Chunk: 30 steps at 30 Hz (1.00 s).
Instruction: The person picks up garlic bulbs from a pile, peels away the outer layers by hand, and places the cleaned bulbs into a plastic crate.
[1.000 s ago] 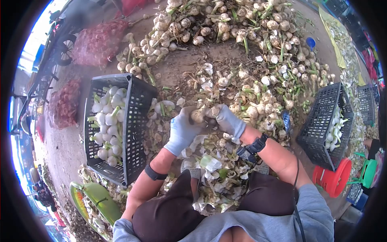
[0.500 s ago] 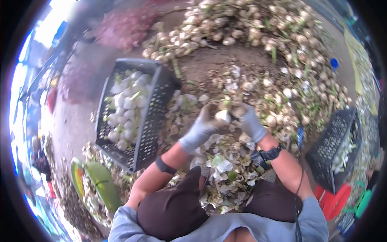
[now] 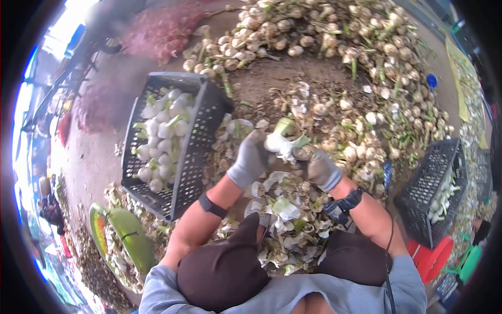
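A white garlic bulb (image 3: 277,144) with a green stem sits between the 2 gloved hands, above the ground and in front of the knees. The left hand (image 3: 249,158) curls in against the bulb's left side, thumb along it; the right hand (image 3: 320,166) has its fingers bent in, pinching the loose outer layers at the other end (its exact grip is partly hidden). Below them, between the legs, lies a heap of peelings (image 3: 300,238). To the left, a tilted black crate (image 3: 196,141) holds clean bulbs (image 3: 166,131); to the right, a 2nd crate (image 3: 422,191) holds more. Beyond, unpeeled bulbs (image 3: 334,39) spread in an arc across the ground.
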Motion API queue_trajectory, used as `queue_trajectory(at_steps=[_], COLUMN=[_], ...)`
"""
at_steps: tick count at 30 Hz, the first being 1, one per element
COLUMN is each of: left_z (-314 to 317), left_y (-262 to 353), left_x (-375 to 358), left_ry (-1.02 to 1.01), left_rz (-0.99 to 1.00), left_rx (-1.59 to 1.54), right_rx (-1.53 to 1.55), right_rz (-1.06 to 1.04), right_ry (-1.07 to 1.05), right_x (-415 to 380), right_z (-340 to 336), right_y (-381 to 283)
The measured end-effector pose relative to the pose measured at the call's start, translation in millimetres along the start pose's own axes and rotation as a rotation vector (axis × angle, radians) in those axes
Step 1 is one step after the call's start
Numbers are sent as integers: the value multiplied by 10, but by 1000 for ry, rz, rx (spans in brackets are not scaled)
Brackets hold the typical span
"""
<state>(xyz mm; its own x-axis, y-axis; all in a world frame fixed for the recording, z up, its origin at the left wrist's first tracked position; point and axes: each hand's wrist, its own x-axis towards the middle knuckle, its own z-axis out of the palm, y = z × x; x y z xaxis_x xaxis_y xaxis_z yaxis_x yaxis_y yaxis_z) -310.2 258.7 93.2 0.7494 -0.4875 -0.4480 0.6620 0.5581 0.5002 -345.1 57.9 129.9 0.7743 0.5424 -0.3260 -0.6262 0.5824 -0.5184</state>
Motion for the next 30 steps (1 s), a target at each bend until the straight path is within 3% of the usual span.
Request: queue_trajectory(at_steps=[1,3,4,5,7,9,11,12,13,14,15,17,18,20,22,23,24,25,27,28,29,30], left_z=[-93,205,223,266,399,275,267,306,349,399,423,309,300,304,339,360,391,456,756,988,877,1084], left_y=[-17,-16,41,111,254,118,90,117,132,139,162,222,248,261,236,216,182,130,26,-13,-147,-256], left_x=[65,-34,-68,-126,-255,-131,-98,-158,-224,-281,-324,-327,-331,-307,-242,-205,-163,-133,-86,-119,21,59], left_ry=[-86,323,266,256,261,269,269,206,146,105,82,-5,24,67,52,60,65,42,124,160,27,-70], left_rz=[-132,217,490,639,534,478,419,413,404,428,450,511,569,580,591,580,566,548,524,487,476,451], left_rx=[-223,306,576,772,1195,1111,1036,932,823,764,791,564,531,363,288,313,338,339,582,814,894,836], right_rx=[90,-285,-325,-367,-479,-592,-1607,-1655,-1651,-1409,-1520,-1035,-1033,-1463,-1398,-1665,-1995,-1989,-1278,-955,-641,-817], right_rz=[48,-22,-77,-128,-131,-128,-710,-629,-754,-709,-745,-568,-572,-440,510,333,356,361,89,-107,-318,-508], right_ry=[-109,9,35,60,98,129,132,213,307,409,585,727,726,373,76,-189,-302,-270,195,158,121,142], right_x=[0,-48,-52,-39,-5,105,312,245,244,219,246,79,90,34,-347,-374,-386,-424,-580,-570,-567,-698], right_z=[-139,-60,12,62,22,-191,-563,-458,-464,-518,-649,-709,-800,-980,238,-54,-139,-119,-80,-266,-451,-465], right_y=[10,-105,-128,-133,-134,-92,-45,-254,-420,-575,-753,-956,-880,-517,-490,-107,52,-41,-349,-301,-265,-354])
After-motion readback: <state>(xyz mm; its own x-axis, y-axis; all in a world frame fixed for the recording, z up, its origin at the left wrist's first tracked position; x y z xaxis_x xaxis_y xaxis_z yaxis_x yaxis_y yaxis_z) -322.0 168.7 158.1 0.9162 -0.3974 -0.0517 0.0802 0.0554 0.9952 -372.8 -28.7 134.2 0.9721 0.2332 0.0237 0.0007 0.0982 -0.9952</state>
